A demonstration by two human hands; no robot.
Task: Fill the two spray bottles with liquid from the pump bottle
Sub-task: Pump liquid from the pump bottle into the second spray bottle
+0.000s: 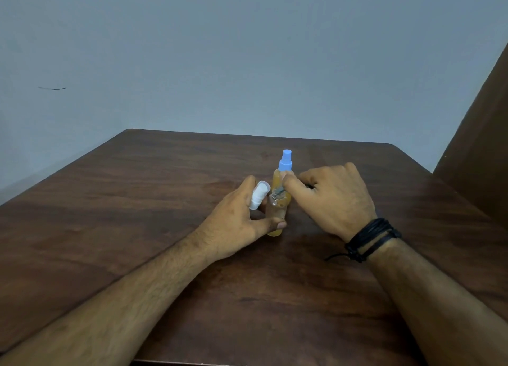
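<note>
Dark wooden table carried everything. Left hand gripped a clear spray bottle and white sprayer cap; right hand pinched something at its neck, hard to make out, half hiding the blue-capped spray bottle just behind.

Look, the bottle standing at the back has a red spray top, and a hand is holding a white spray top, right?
Not quite: the head view shows the back yellowish spray bottle has a blue spray top, not red. The left hand does hold a white spray top.
</note>
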